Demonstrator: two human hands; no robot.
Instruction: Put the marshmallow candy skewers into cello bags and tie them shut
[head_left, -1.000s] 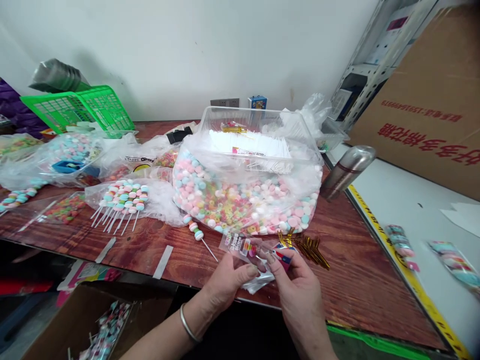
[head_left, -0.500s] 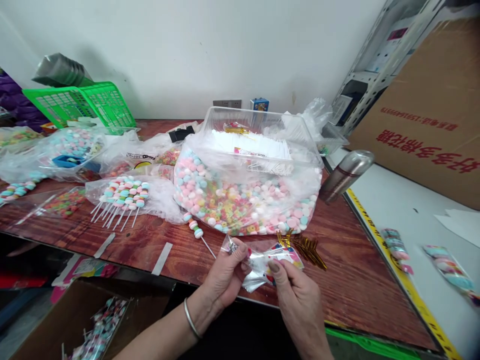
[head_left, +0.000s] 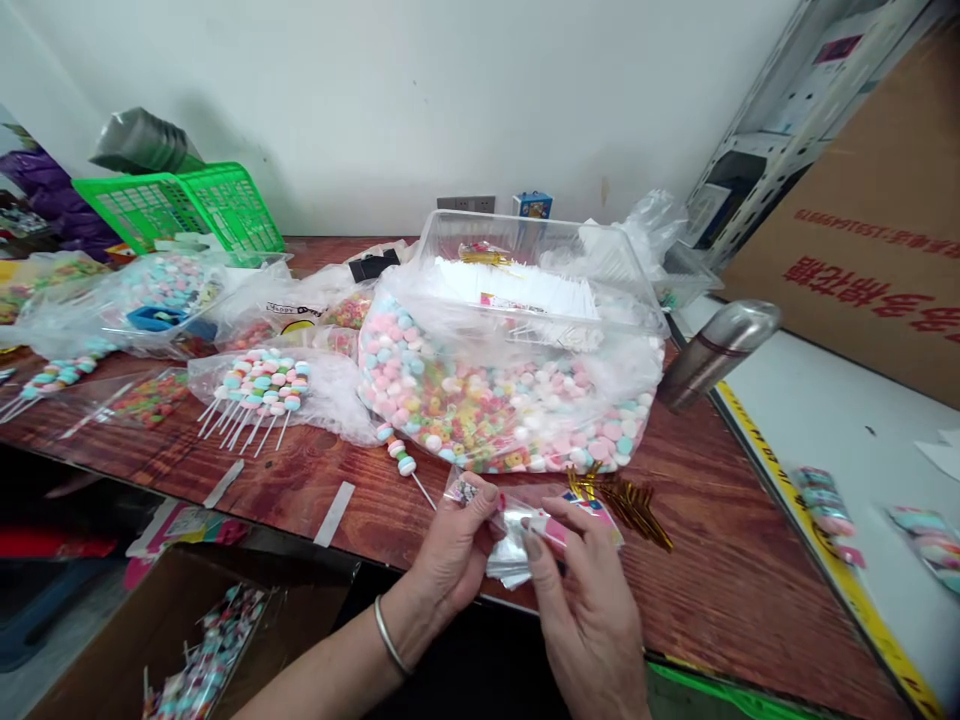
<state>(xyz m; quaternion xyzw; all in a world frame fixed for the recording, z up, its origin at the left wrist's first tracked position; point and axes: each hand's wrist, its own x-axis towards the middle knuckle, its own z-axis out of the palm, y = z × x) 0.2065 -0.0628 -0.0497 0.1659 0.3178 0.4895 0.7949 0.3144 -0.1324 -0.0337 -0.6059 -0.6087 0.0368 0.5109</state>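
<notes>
Near the table's front edge, my left hand [head_left: 454, 550] is closed on a small clear plastic bag [head_left: 512, 540] with a printed end, pinched between thumb and fingers. My right hand [head_left: 589, 595] has its thumb and fingertips closed on the bag's other side. More clear bags lie under it. Just beyond my left hand, a marshmallow skewer [head_left: 397, 452] rests on the table with its stick towards me. Gold twist ties [head_left: 634, 508] are spread to the right of my right hand.
A large bag of marshmallows and gummy rings [head_left: 510, 410] lies ahead, with a clear bin [head_left: 637, 270] of white sticks on it. Finished skewers [head_left: 266, 380] lie left. A steel flask [head_left: 720, 355] leans right. A cardboard box [head_left: 97, 640] of wrapped skewers stands below left.
My right hand's fingers have shifted slightly left along the bag and loosened a little. My left hand keeps its hold. The whole view has swung slightly left.
</notes>
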